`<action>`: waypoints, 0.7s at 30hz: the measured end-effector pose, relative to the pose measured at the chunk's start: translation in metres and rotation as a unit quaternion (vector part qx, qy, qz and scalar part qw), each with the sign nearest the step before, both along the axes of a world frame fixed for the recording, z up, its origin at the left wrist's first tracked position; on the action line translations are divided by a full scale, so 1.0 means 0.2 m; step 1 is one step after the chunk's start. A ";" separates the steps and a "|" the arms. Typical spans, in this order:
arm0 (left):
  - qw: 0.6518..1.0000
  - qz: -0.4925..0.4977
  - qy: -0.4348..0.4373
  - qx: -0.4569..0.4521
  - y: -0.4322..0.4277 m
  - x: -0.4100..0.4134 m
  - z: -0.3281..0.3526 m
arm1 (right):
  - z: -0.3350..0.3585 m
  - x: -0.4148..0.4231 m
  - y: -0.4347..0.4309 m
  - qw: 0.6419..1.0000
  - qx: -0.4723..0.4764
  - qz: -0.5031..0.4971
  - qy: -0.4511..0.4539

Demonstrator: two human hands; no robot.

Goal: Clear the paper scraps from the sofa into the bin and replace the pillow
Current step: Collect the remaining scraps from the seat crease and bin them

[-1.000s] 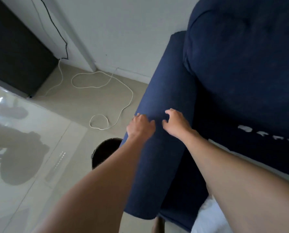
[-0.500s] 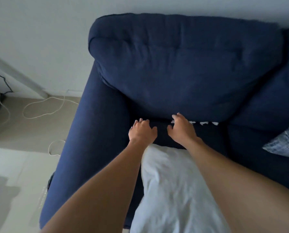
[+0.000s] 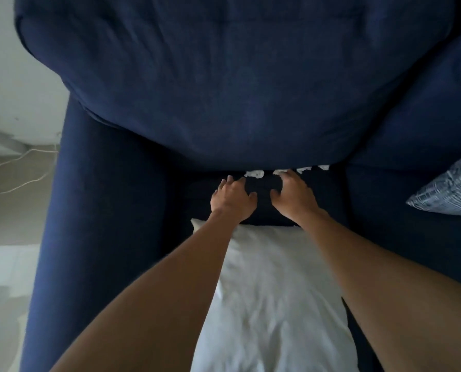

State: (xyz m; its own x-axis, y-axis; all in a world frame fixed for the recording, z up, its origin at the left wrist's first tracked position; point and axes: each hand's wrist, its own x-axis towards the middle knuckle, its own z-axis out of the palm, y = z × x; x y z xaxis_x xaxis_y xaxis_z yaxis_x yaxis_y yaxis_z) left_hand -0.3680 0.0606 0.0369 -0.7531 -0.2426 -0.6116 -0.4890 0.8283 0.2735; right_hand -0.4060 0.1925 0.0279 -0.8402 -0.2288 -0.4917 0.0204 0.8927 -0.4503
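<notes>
Several white paper scraps [image 3: 255, 173] lie in a row on the dark blue sofa [image 3: 111, 200], at the crease where the seat meets the back cushion [image 3: 224, 81]. My left hand [image 3: 232, 198] hovers just short of the leftmost scrap, fingers spread and holding nothing. My right hand [image 3: 295, 196] is beside it with fingers apart, its fingertips touching a scrap. A white pillow [image 3: 272, 299] lies on the seat under my forearms. The bin is out of view.
A blue-and-white patterned cushion [image 3: 449, 189] rests on the seat at the right edge. The sofa's left armrest borders a tiled floor [image 3: 12, 224] with a loose white cable [image 3: 15, 170] by the wall.
My view swung from the armrest and the bin on the floor to the sofa seat. Both hands moved from the armrest toward the scraps at the back crease, closing in on them.
</notes>
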 end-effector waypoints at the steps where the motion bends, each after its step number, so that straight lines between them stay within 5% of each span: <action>1: 1.000 -0.003 -0.006 0.002 0.00 -0.01 -0.05 | -0.04 0.00 0.01 1.000 -0.002 -0.011 -0.009; 21: 0.994 -0.050 -0.043 0.084 0.02 -0.35 -0.75 | -0.68 -0.20 -0.02 0.991 0.008 -0.061 -0.119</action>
State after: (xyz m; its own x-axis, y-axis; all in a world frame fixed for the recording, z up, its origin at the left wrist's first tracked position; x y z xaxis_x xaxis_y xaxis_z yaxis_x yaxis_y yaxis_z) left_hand -0.4375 0.0639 -0.1133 -0.7114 -0.0574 -0.7004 -0.4340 0.8198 0.3736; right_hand -0.4469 0.1882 -0.1080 -0.7213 -0.1231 -0.6816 0.2330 0.8836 -0.4061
